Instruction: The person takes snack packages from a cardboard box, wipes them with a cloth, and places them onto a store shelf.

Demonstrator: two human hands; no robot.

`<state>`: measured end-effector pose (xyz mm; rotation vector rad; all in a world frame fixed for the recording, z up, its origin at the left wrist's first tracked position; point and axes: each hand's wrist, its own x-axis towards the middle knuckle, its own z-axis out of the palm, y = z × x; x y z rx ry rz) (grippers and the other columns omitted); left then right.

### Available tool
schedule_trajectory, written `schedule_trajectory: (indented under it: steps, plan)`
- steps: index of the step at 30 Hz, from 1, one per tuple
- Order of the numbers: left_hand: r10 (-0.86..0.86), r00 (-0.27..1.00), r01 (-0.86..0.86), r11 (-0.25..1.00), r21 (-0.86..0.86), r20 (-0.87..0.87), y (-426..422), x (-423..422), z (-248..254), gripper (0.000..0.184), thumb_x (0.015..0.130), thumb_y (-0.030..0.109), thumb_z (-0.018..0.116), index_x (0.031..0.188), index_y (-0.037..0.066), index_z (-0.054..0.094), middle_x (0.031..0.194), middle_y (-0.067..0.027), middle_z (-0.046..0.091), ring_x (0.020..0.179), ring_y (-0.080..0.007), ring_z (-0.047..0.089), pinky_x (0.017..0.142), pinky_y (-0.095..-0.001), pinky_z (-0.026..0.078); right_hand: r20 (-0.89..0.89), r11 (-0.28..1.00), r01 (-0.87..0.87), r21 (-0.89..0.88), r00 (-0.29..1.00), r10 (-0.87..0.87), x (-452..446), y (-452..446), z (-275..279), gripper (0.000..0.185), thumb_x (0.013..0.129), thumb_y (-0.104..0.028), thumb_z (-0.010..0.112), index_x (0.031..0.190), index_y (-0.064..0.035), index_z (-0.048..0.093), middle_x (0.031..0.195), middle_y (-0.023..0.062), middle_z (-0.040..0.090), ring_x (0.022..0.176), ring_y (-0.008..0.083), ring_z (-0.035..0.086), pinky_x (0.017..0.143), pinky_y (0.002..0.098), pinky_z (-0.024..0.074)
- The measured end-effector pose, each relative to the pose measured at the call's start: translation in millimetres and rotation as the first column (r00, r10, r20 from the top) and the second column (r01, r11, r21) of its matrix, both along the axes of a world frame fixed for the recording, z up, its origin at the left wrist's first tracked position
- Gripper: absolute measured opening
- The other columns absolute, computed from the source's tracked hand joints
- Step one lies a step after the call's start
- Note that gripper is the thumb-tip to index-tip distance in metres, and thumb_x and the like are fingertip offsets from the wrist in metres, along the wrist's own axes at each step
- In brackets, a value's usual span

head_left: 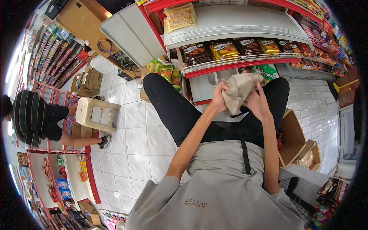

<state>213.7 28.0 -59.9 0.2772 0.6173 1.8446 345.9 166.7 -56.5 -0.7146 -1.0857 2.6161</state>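
Observation:
A crumpled beige cloth (pixel 238 92) is held between my two hands, above my knees and in front of the lower shelf. My left hand (pixel 217 99) grips its left side with the fingers closed on the fabric. On the other side, my right hand (pixel 257 102) holds the lower right part, its fingers partly hidden by the folds. Just beyond the cloth, a green popcorn bag (pixel 268 72) sits low by my right knee. Wafello packs (pixel 224 50) line the shelf (pixel 241 63) ahead of me, with a wire rail along its front.
The upper shelf (pixel 237 23) carries Twister packs (pixel 180 17) at its left end. Cardboard boxes (pixel 293 138) stand open to my right. Bagged snacks (pixel 166 74) are by my left knee. Farther left, a person (pixel 34 117) bends near a beige plastic stool (pixel 97 114).

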Motion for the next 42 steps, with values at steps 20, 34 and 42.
schedule_trajectory:
  steps: [20, 34, 42]
  plan:
    - [-0.296, 0.793, 0.097, 0.924, -0.369, -0.533, 5.9, 33.7, 13.9, 0.065, 0.091, 0.009, 0.079, 0.148, 0.002, 0.050, 0.135, -0.0062, 0.063, 0.127, -0.0179, 0.056, 0.103, -0.0322, 0.049, -0.261, 0.970, 0.114, -0.215, 0.950, -0.169, 92.7, 19.6, -55.5, 0.047, 0.104, -0.028, 0.059, 0.143, -0.0017, 0.055, 0.131, 0.0109, 0.066, 0.116, 0.0223, 0.065, 0.103, 0.0368, 0.0518]
    - [-0.804, 0.052, 0.635, 0.485, -0.602, -0.592, 133.2, 87.7, 151.3, 0.066, 0.079, 0.006, 0.082, 0.141, 0.006, 0.057, 0.125, -0.0069, 0.069, 0.110, -0.0150, 0.066, 0.094, -0.0328, 0.053, -0.748, 0.781, -0.450, -0.433, 0.663, -0.033, 110.3, 34.6, -101.0, 0.058, 0.107, -0.036, 0.050, 0.154, -0.0021, 0.043, 0.152, 0.0182, 0.052, 0.136, 0.0314, 0.055, 0.114, 0.0466, 0.0451]
    - [-0.453, -0.639, 0.353, 0.546, -0.760, -0.622, 235.3, 168.5, 125.4, 0.070, 0.071, 0.024, 0.092, 0.132, 0.009, 0.062, 0.106, -0.0095, 0.071, 0.094, -0.0168, 0.067, 0.084, -0.0341, 0.053, -0.563, 0.991, 0.051, -0.127, 0.819, -0.114, 195.2, 86.2, -96.1, 0.054, 0.109, -0.036, 0.048, 0.149, 0.0006, 0.048, 0.145, 0.0160, 0.059, 0.127, 0.0267, 0.063, 0.110, 0.0409, 0.0493]
